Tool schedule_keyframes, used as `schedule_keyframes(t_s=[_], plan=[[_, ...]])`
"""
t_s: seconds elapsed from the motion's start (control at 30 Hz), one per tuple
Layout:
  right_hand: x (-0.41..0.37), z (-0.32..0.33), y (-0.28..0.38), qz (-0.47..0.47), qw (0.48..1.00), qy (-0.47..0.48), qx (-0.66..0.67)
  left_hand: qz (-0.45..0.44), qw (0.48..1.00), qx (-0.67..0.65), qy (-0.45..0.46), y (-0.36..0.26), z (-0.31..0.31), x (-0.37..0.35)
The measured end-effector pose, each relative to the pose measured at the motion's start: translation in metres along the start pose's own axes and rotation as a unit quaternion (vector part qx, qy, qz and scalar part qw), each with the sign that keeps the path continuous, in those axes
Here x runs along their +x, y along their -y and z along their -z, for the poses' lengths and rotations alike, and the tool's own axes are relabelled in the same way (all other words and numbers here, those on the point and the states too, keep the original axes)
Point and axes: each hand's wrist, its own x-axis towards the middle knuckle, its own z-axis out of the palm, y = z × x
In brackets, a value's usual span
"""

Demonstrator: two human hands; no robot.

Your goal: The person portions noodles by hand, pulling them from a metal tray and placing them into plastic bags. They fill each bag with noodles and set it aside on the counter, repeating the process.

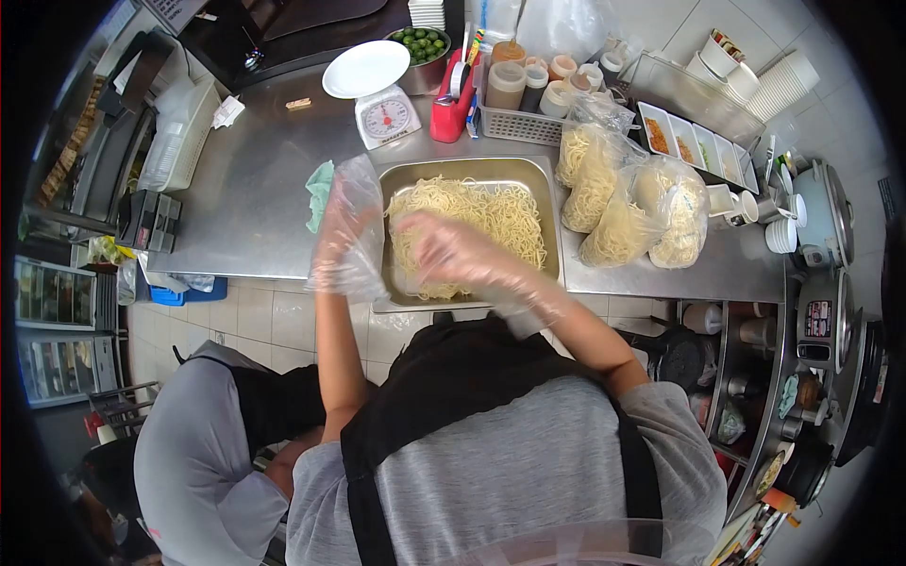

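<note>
My left hand (347, 233) is at the left edge of the metal tray (555, 203), with a loose clear plastic bag (360, 179) around it. The fingers show only dimly through the plastic. Over the left half of the tray is my right hand (451, 247), in a clear plastic glove and smeared by motion; whether it holds any strands is not clear. Pale yellow noodles (505, 222) fill much of the tray. A green cloth (319, 195) lies beside my left hand.
Filled noodle bags (604, 203) stand right of the tray. Behind are a kitchen scale (387, 115), a red tape dispenser (451, 118) and a basket of sauce bottles (524, 123). Another person (203, 453) in grey bends down at my left. Topping containers (694, 141) sit back right.
</note>
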Motion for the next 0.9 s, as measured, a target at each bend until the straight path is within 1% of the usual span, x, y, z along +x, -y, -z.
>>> schedule_keyframes(t_s=[0.03, 0.07, 0.1, 0.13, 0.17, 0.2, 0.23, 0.3, 0.33, 0.4, 0.43, 0.5, 0.53, 0.6, 0.63, 0.7, 0.73, 0.8, 0.83, 0.87, 0.9], plan=[[-0.005, 0.022, -0.019, -0.010, 0.998, -0.050, -0.038, -0.016, 0.995, 0.084, 0.045, -0.004, -0.001, -0.006], [-0.012, 0.049, -0.051, -0.041, 0.996, -0.072, -0.019, -0.033, 0.981, 0.166, 0.091, -0.012, -0.005, -0.011], [-0.014, 0.069, -0.082, -0.073, 0.993, -0.093, 0.000, -0.045, 0.974, 0.186, 0.123, -0.012, -0.015, -0.016], [-0.008, 0.076, -0.099, -0.103, 0.988, -0.095, -0.064, -0.059, 0.965, 0.204, 0.155, -0.013, -0.025, -0.022], [-0.004, 0.083, -0.112, -0.132, 0.978, -0.098, -0.129, -0.069, 0.969, 0.160, 0.173, -0.003, -0.043, -0.027], [-0.003, 0.083, -0.111, -0.137, 0.972, -0.107, -0.156, -0.081, 0.971, 0.115, 0.193, -0.002, -0.056, -0.028], [-0.002, 0.082, -0.110, -0.143, 0.966, -0.117, -0.183, -0.040, 0.977, 0.100, 0.186, -0.003, -0.063, -0.028], [0.001, 0.067, -0.104, -0.107, 0.969, -0.149, -0.165, 0.040, 0.982, 0.068, 0.171, -0.005, -0.073, -0.024], [0.002, 0.059, -0.087, -0.129, 0.961, -0.185, -0.163, 0.034, 0.981, 0.076, 0.176, -0.009, -0.072, -0.023], [0.009, 0.056, -0.077, -0.123, 0.959, -0.179, -0.182, 0.026, 0.978, 0.092, 0.184, -0.015, -0.064, -0.024], [0.013, 0.057, -0.075, -0.119, 0.958, -0.175, -0.193, 0.040, 0.986, 0.036, 0.157, -0.008, -0.062, -0.026], [0.020, 0.054, -0.079, -0.075, 0.960, -0.159, -0.219, 0.071, 0.989, -0.077, 0.100, 0.008, -0.061, -0.030], [0.022, 0.054, -0.081, -0.053, 0.959, -0.151, -0.232, 0.061, 0.992, -0.060, 0.090, 0.011, -0.061, -0.032], [0.026, 0.055, -0.082, -0.041, 0.961, -0.139, -0.236, 0.044, 0.996, -0.028, 0.067, 0.015, -0.063, -0.035], [0.029, 0.054, -0.081, -0.035, 0.962, -0.132, -0.236, 0.040, 0.997, -0.046, 0.049, 0.014, -0.061, -0.039], [0.030, 0.056, -0.073, -0.040, 0.990, -0.082, -0.110, 0.032, 0.996, -0.085, 0.016, 0.013, -0.060, -0.047], [0.028, 0.058, -0.065, -0.045, 0.996, -0.059, -0.046, 0.044, 0.992, -0.120, 0.014, 0.020, -0.058, -0.046], [0.024, 0.062, -0.051, -0.124, 0.988, -0.085, 0.043, 0.070, 0.980, -0.188, 0.012, 0.044, -0.050, -0.045], [0.024, 0.069, -0.047, -0.162, 0.979, -0.096, 0.084, 0.060, 0.985, -0.162, 0.008, 0.052, -0.048, -0.040], [0.023, 0.081, -0.068, -0.156, 0.982, -0.101, 0.041, 0.049, 0.990, -0.134, 0.003, 0.059, -0.046, -0.035], [0.015, 0.087, -0.057, -0.153, 0.983, -0.061, -0.084, 0.037, 0.994, -0.106, -0.001, 0.068, -0.042, -0.032]])
